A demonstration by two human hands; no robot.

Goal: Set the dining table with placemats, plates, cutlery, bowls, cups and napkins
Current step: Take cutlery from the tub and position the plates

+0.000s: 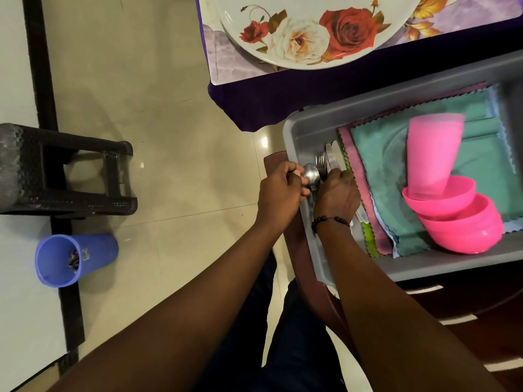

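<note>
A shiny steel spoon (311, 176) is pinched by the curled left hand (278, 193), bowl pointing away, while steel forks (322, 165) just beside are gripped by the right hand (336, 193).

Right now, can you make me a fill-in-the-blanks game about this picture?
1. The left hand grips a shiny ____.
2. The cup leaning in the bowls is coloured ____.
3. The plate on the placemat is printed with ____.
4. The bin on the floor is coloured ____.

Missing words: spoon; pink; roses; blue.
</note>
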